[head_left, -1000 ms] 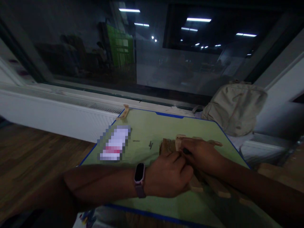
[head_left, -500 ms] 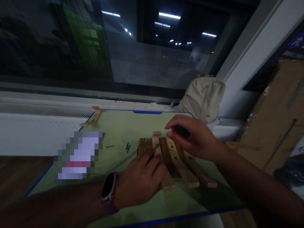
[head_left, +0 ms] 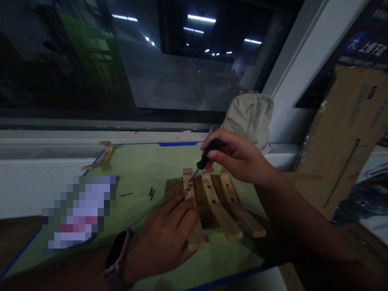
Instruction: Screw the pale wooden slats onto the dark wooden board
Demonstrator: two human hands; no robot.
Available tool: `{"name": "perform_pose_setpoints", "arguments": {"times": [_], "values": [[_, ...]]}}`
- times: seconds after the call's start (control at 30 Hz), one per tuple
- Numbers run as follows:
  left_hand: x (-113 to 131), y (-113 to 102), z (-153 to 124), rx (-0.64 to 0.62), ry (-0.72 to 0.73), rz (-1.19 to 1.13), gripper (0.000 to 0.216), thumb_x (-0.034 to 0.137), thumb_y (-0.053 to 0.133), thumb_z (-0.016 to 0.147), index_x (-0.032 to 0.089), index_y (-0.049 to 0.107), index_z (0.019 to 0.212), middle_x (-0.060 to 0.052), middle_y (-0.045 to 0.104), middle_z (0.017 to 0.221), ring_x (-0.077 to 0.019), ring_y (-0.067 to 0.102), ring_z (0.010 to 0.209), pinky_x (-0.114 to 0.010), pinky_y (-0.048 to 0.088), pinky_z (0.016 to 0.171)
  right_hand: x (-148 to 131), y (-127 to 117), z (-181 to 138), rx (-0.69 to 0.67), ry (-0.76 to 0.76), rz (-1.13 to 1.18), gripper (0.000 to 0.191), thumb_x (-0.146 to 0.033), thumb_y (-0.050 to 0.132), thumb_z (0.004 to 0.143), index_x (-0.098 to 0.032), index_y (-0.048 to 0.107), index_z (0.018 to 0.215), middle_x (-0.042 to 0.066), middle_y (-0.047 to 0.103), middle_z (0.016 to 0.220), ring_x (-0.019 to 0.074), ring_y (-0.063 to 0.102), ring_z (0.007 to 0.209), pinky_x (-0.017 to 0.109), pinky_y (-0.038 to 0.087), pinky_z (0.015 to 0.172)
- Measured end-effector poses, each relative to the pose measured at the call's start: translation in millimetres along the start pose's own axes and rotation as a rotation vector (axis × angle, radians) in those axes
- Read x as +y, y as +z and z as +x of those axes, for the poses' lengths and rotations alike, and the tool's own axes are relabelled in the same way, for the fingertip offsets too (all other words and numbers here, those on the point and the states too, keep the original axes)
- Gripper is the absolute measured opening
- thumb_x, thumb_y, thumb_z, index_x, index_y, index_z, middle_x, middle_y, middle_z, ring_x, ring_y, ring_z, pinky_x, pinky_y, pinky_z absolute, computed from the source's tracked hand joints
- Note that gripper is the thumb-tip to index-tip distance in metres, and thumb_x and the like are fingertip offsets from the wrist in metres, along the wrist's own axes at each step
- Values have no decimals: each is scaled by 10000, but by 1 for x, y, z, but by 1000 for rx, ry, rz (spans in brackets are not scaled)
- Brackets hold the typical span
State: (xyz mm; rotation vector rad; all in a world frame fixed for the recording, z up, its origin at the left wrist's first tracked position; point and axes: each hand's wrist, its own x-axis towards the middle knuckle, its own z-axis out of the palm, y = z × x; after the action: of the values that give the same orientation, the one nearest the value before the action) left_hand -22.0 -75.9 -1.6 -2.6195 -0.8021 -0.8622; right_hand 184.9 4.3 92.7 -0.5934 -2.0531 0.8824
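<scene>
A small wooden assembly (head_left: 212, 206) of light slats over a darker board lies on the green mat (head_left: 142, 169). My left hand (head_left: 163, 238) rests on the leftmost slat (head_left: 194, 238), fingers pressed down near its upper end. My right hand (head_left: 239, 157) is closed round the black handle of a screwdriver (head_left: 203, 161), held above the slats. The screwdriver's thin tip points down at the top of the leftmost slat, by my left fingertips. A dark watch (head_left: 117, 252) sits on my left wrist.
A few small dark screws (head_left: 150, 192) lie on the mat left of the assembly. A curved wooden piece (head_left: 101, 158) sits at the mat's far left corner. A beige bag (head_left: 250, 115) stands behind, a cardboard box (head_left: 342, 133) at right. A blurred packet (head_left: 79, 210) lies at left.
My right hand has lifted off the slats and tilted the screwdriver tip down onto the leftmost slat. My left hand stayed pressed on the wood. The view swung rightward.
</scene>
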Motion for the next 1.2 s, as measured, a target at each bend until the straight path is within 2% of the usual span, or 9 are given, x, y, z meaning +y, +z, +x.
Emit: {"name": "perform_pose_setpoints", "arguments": {"times": [0.1, 0.3, 0.43, 0.7, 0.9, 1.2], "values": [[-1, 0, 2, 4, -4, -23, 407, 442, 397, 946, 93, 606, 955, -153, 704, 977, -292, 674, 923, -442, 616, 740, 9, -1, 4, 30, 51, 20, 200, -345, 633, 876, -167, 543, 888, -7, 550, 805, 100, 630, 638, 223, 512, 590], [-2, 1, -1, -20, 11, -32, 349, 360, 398, 945, 84, 608, 985, -150, 698, 1013, -307, 655, 1011, -459, 603, 816, 14, 3, 6, 34, 136, -3, 201, -345, 634, 864, -169, 541, 836, -15, 563, 744, 111, 633, 608, 222, 493, 550], [-1, 1, -1, -32, -6, -36, 308, 345, 418, 931, 103, 607, 944, -139, 695, 1006, -302, 657, 988, -459, 599, 808, 18, 7, 2, 25, 154, -9, 205, -353, 628, 869, -164, 555, 839, -9, 566, 763, 119, 643, 601, 226, 490, 532], [0, -1, 2, -43, -11, -59, 269, 339, 464, 902, 110, 601, 930, -115, 681, 939, -285, 650, 960, -434, 583, 836, 22, 11, -1, 74, 163, 8, 275, -424, 644, 853, -164, 557, 830, -13, 569, 740, 110, 623, 580, 219, 491, 525], [1, -2, 2, -60, -36, -74, 235, 340, 496, 881, 124, 586, 900, -110, 675, 904, -277, 658, 903, -434, 592, 806, 21, 9, -1, 39, 171, 33, 267, -410, 649, 854, -160, 561, 823, -4, 575, 757, 114, 629, 596, 223, 500, 531], [1, -4, 2, -59, -30, -58, 209, 273, 460, 870, 111, 581, 925, -133, 680, 947, -283, 650, 934, -429, 591, 791, 21, 9, -1, 6, 109, 41, 215, -362, 639, 870, -164, 558, 886, -3, 564, 809, 99, 624, 630, 218, 518, 565]]}}
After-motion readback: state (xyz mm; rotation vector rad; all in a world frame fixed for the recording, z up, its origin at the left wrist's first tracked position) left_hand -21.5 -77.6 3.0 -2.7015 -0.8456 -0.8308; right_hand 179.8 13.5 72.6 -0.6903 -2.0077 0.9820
